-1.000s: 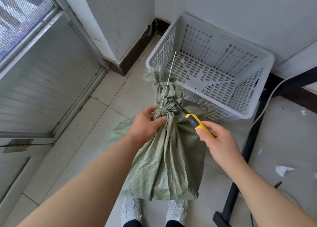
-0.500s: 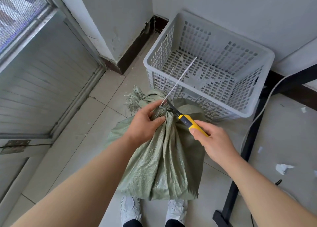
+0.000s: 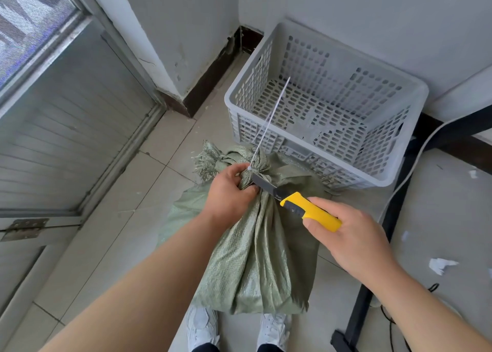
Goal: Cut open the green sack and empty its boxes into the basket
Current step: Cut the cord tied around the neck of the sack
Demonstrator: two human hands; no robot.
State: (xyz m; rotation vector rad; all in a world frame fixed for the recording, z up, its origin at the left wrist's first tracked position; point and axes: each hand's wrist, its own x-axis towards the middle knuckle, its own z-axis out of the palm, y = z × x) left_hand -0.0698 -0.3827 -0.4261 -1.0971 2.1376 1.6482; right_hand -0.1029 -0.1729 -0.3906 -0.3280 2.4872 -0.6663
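On the tiled floor between your shoes, the green sack stands bunched and tied at its neck, its frayed top flopped toward the left. Just beyond it, toward the room's corner, sits the grey slotted basket, with nothing in it that you can make out; the sack's upper edge lies close against its near wall. A black frame leg runs along the floor at your right, with a pale cable draped past the basket's right side. Torn white scraps lie on the floor further right.

Your left hand has its grip wrapped around the sack's neck, just under the tie. Your right hand has its grip closed on the yellow utility knife, thumb along the handle, blade extended and laid against the gathered neck beside your left fingers. A thin white zip tie cinches the neck, its long tail sticking up across the basket's front wall.
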